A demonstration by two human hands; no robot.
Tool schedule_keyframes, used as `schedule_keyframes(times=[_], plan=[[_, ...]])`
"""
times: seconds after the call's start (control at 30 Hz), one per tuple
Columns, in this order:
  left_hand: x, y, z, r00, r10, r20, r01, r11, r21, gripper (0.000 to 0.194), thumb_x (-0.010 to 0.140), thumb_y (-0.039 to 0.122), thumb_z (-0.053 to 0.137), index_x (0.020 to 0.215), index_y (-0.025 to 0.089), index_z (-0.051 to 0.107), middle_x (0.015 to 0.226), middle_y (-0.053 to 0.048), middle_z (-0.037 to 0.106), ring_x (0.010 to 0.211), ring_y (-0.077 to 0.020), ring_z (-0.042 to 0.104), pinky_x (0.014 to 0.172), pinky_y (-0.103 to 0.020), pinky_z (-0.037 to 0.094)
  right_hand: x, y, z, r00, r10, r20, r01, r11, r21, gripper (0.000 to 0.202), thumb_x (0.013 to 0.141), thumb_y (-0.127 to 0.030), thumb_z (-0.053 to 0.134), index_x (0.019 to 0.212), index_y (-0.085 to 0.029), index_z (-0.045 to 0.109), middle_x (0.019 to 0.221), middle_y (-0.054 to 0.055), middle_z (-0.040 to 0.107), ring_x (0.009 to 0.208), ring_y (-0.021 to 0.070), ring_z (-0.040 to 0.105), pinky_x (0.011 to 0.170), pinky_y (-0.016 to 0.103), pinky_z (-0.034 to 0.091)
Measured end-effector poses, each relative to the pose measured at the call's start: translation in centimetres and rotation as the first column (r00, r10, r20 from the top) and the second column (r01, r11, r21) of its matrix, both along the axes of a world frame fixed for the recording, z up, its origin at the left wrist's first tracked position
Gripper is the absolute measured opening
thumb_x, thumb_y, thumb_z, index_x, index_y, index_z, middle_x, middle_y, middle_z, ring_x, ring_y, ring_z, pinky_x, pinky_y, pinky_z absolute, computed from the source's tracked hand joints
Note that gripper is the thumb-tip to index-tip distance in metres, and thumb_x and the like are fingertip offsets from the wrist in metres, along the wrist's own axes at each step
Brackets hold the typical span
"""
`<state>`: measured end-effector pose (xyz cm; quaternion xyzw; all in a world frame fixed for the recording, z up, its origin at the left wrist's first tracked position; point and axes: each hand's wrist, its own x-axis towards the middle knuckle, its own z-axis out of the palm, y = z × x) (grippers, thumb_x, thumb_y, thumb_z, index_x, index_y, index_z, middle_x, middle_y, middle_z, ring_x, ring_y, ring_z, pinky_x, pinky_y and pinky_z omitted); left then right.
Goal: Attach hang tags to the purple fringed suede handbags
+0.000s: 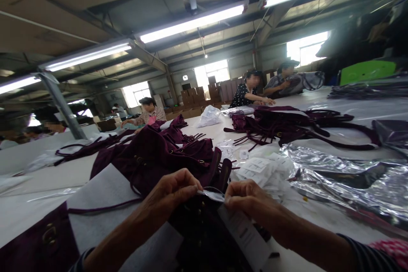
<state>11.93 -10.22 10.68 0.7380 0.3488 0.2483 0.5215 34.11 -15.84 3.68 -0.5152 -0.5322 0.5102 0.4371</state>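
Note:
Pinched between my left hand (181,187) and my right hand (245,195) is a small white strip (213,196) with a thin dark loop of string above it. Both hands have thumb and fingers pressed together at its two ends. Below my right hand hangs a white hang tag (248,238) with printing. Under the strip lies a dark bag (204,238) with small metal studs, in shadow. Just beyond my hands is a heap of purple bags (153,148) with straps and fringes. A white paper sheet (98,199) lies beside my left forearm.
Clear plastic bags (344,178) spread on the right of the white table. White tags (258,165) lie piled ahead of my right hand. Further back are more purple bags (287,121) and a white plastic bundle (208,117). Several people work around the table.

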Motion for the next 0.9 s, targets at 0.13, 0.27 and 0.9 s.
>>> schedule_keyframes(times=[0.13,0.27,0.9], plan=[[0.0,0.1,-0.6,0.986,0.099,0.135,-0.087,0.992,-0.088,0.03,0.085,0.044,0.071,0.082,0.017,0.057,0.082,-0.003,0.069,0.07,-0.0134,0.061,0.065,-0.023,0.045,0.1,0.7,-1.1,1.0,0.025,0.013,-0.026,1.0,0.012,0.009,0.071,-0.025,0.059,0.069,-0.017,0.058,0.06,-0.004,0.046,0.056,0.0095,0.039,0.052,0.025,0.024],[0.0,0.6,-0.7,0.977,0.072,0.201,-0.048,0.991,-0.125,0.031,0.084,0.043,0.071,0.082,0.018,0.054,0.074,0.001,0.063,0.064,-0.0113,0.056,0.063,-0.022,0.043,0.1,1.2,-1.6,1.0,-0.002,0.014,0.001,0.999,0.054,0.008,0.072,-0.023,0.058,0.069,-0.016,0.057,0.062,-0.003,0.048,0.058,0.0097,0.042,0.054,0.024,0.027],[0.3,-0.3,0.6,0.846,0.201,-0.493,0.445,0.241,0.862,0.021,0.1,0.024,0.052,0.084,0.022,0.064,0.073,0.001,0.06,0.074,-0.0161,0.047,0.071,-0.033,0.029,-0.5,1.8,-0.3,0.99,-0.016,-0.142,0.012,0.999,-0.03,0.012,0.062,-0.028,0.062,0.062,-0.018,0.056,0.052,-0.005,0.046,0.048,0.0089,0.037,0.049,0.024,0.023]])
